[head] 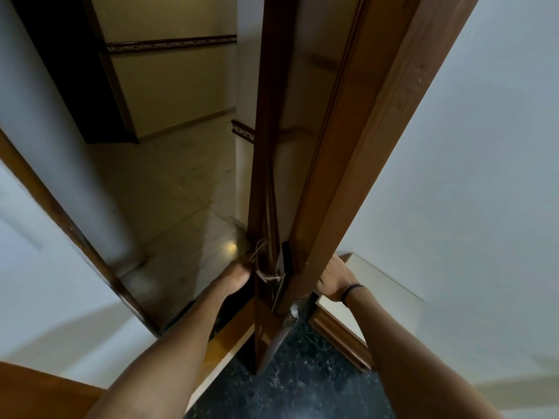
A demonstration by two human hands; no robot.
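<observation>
A brown wooden door stands partly open and I see it almost edge-on. A metal lever handle sticks out at its edge, with a wire ring just above. My left hand reaches to the door's left side and curls around the door handle there, its fingertips hidden behind the door edge. My right hand, with a black band on the wrist, rests against the brown wooden upright right of the door. Its fingers are hidden behind the wood.
Beyond the door lies a dim hallway with a pale tiled floor and a round white column. A low wooden cabinet with a white top stands by the white wall at right. Dark speckled floor is underfoot.
</observation>
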